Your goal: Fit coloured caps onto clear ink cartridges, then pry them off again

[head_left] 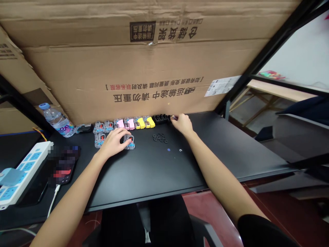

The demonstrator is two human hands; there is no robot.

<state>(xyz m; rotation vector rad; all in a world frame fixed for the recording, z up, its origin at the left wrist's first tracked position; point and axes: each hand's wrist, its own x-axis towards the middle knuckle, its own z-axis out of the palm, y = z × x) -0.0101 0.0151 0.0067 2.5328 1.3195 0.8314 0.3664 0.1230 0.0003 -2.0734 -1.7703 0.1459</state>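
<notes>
My left hand [114, 142] has its thumb and fingers around the left side of a small clear plastic case with blue and red parts inside [131, 143], which rests on the black table. A similar clear case [99, 140] lies just left of that hand, and two more clear cases [103, 126] are behind it. Pink pieces [129, 124] and yellow pieces [145, 123] continue the row. My right hand [183, 124] is closed at the right end of a row of black parts [161, 119]; what its fingertips pinch is mostly hidden. Several small black rings [160, 138] lie between the hands.
A cardboard sheet [144, 72] stands along the table's back. On the left are a water bottle [58, 120], a dark device [84, 128], a phone [65, 164] with a white cable, and a power strip [28, 169]. A blue disc [169, 149] lies near the rings.
</notes>
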